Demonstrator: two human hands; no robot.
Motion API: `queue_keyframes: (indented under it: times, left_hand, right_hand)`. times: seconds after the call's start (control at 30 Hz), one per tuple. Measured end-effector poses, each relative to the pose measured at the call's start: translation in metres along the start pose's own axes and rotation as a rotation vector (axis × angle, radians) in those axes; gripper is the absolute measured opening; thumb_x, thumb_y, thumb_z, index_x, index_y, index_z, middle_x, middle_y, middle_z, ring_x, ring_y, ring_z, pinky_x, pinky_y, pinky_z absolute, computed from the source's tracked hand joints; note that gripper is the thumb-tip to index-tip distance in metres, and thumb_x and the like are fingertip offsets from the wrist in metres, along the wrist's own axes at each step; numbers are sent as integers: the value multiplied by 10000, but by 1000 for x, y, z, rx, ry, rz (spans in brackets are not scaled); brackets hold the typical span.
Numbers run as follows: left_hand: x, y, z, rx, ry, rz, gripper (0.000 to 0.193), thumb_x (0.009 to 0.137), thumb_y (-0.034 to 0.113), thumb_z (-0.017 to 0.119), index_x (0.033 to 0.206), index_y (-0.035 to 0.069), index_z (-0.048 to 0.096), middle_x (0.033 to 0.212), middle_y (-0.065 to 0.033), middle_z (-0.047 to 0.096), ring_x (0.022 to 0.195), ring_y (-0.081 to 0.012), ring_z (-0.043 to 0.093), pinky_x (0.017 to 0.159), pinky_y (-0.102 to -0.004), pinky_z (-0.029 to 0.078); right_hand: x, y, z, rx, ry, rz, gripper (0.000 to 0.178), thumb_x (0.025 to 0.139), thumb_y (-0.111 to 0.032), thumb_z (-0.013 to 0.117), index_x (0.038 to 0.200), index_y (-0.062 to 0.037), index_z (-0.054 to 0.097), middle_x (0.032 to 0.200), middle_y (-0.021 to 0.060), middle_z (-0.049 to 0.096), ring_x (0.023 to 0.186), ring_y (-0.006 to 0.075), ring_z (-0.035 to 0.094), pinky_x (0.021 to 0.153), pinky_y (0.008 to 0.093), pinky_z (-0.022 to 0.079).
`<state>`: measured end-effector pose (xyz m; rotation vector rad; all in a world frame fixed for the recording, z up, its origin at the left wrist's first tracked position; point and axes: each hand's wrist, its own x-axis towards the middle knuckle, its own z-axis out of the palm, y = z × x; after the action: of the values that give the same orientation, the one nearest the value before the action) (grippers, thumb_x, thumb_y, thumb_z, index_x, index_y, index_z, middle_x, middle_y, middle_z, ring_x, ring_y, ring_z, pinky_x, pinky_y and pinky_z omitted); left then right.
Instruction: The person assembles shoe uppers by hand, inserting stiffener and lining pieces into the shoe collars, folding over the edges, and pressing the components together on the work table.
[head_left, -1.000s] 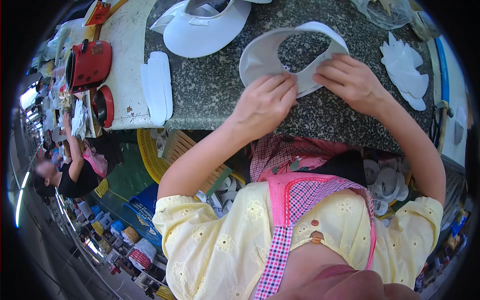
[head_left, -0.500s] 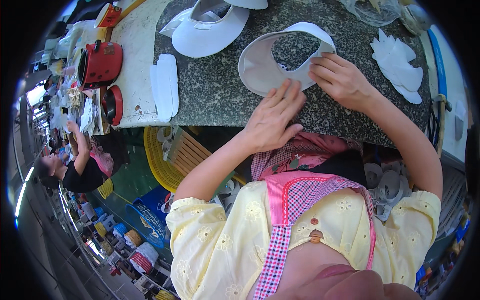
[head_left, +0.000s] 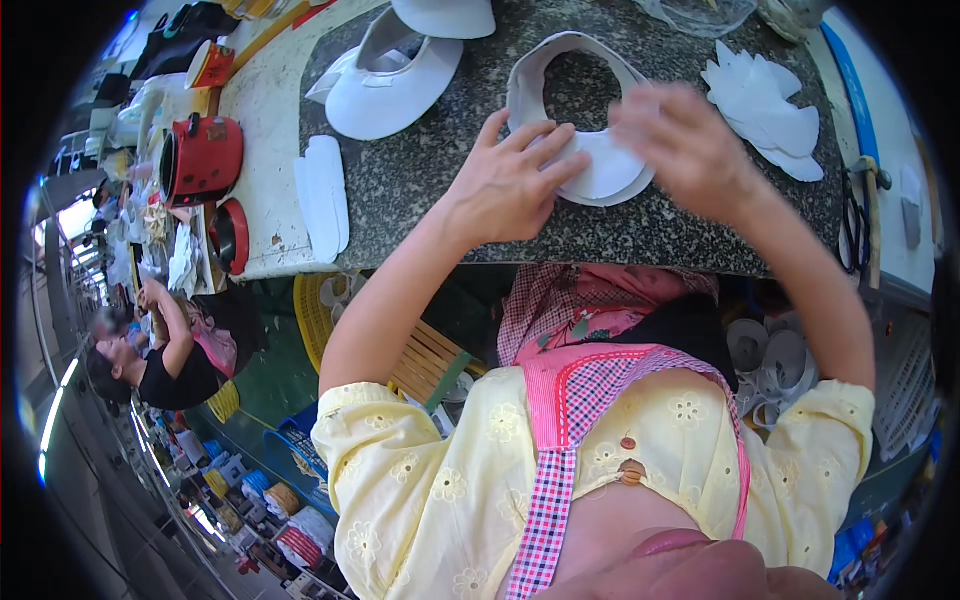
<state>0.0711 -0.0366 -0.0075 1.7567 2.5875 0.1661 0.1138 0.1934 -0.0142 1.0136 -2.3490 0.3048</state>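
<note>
A white ring-shaped piece (head_left: pixel 606 172) with a broad rounded flap, much like a shoe upper, lies on the dark speckled stone slab (head_left: pixel 430 190) in front of me. Its flap points toward me and its tall band stands at the far side. My left hand (head_left: pixel 515 180) grips its near left part, fingers bent over the edge. Motion blurs my right hand (head_left: pixel 685 150), which is at the right side of the ring; its fingers cannot be made out clearly. Similar white pieces (head_left: pixel 395 95) rest at the far left of the slab.
Flat white strips (head_left: pixel 322 200) lie on the slab's left edge. A fanned pile of white cut pieces (head_left: pixel 765 115) is at the right. Beyond the left edge stand a red pot-like container (head_left: pixel 208 160) and a red-black dish (head_left: pixel 232 236). A co-worker (head_left: pixel 170 365) sits at left.
The ring-shaped piece has turned so that its flap faces me. My left hand has shifted to its left side, and my right hand has moved slightly. The view has shifted a little.
</note>
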Motion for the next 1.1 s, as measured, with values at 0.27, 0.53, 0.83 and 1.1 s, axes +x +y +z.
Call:
queue_keyframes:
  times: [0.27,0.53,0.83,1.1]
  left_hand:
    - [9,-10,15,-279,204,89,397,627,194,696,983,60,587,1080,-87,564,985,-258,531,832,-362,427]
    - [18,6,22,-276,300,211,217,682,71,648,879,21,571,934,-88,588,872,-247,567,728,-324,474]
    - [22,24,41,-510,525,-219,69,754,34,577,813,21,546,819,-98,598,725,-249,583,626,-312,465]
    - [33,26,29,-756,565,-652,89,841,117,517,848,28,523,735,-140,579,646,-266,597,572,-325,454]
  right_hand:
    - [-22,-20,9,480,-94,270,418,584,-45,646,986,-40,531,1005,103,521,941,283,513,815,352,435]
    - [-23,-5,13,526,-144,232,367,587,-85,651,935,-39,546,959,109,532,903,287,522,785,356,439]
    - [-17,-24,31,545,-12,652,322,598,-154,675,884,-68,557,903,80,549,857,264,527,735,346,439]
    - [-13,-30,34,510,121,712,421,585,-106,694,989,-86,578,889,70,559,845,267,535,748,341,439]
